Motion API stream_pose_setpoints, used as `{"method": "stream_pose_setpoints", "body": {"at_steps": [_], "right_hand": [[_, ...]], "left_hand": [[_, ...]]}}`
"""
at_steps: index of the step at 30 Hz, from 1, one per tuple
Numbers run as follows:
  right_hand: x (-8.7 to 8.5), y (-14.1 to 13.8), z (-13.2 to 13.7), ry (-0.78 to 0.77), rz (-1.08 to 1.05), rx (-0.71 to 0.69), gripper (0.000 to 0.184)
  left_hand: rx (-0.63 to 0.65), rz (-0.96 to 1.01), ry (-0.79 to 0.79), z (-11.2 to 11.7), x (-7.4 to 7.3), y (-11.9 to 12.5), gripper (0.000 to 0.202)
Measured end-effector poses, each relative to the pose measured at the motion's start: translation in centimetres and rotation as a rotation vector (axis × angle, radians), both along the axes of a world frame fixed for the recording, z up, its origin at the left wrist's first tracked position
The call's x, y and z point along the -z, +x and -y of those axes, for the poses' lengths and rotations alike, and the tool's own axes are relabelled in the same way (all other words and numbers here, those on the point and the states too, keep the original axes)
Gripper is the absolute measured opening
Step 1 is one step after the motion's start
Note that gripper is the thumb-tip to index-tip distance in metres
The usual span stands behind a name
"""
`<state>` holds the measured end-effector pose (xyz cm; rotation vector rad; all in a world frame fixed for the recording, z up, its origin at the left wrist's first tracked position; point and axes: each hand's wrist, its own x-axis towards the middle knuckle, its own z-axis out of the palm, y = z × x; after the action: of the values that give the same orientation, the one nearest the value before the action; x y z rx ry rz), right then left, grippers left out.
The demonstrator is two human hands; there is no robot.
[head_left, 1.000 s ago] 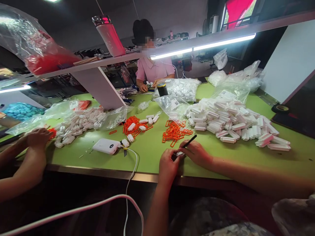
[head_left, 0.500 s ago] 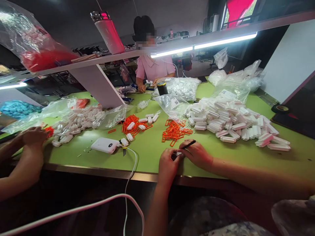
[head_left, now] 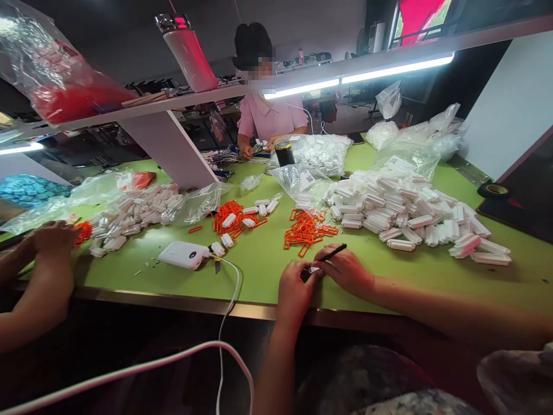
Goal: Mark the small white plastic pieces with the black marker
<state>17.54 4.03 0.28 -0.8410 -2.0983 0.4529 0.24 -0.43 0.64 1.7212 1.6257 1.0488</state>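
Near the front edge of the table, my left hand point(head_left: 296, 283) is closed around a small white plastic piece point(head_left: 315, 269), most of it covered by fingers. My right hand point(head_left: 349, 272) meets it from the right, its fingers wrapped round a slim black stick-like tool point(head_left: 332, 252) whose lower end is hidden at the white piece. Just beyond both hands lies a pile of orange rectangular frames point(head_left: 305, 231). To the right is a large heap of white plastic connector housings point(head_left: 389, 204).
A white power bank point(head_left: 184, 255) with a cable point(head_left: 235, 282) lies left of my hands. A second pile of orange frames point(head_left: 227, 216) sits behind it. At the far left are a co-worker's hands point(head_left: 54, 239); another person point(head_left: 272, 118) sits opposite. A shelf point(head_left: 235, 91) crosses above.
The black tool has tilted slightly, its free end a little higher and further right. Both my hands stay together at nearly the same place.
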Motion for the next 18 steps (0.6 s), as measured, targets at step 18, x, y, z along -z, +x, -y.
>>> {"method": "stream_pose_setpoints", "body": {"at_steps": [18], "right_hand": [[0.04, -0.28, -0.2, -0.041, -0.037, 0.003, 0.041]], "left_hand": [[-0.009, -0.006, -0.01, -0.09, 0.03, -0.03, 0.01]]}}
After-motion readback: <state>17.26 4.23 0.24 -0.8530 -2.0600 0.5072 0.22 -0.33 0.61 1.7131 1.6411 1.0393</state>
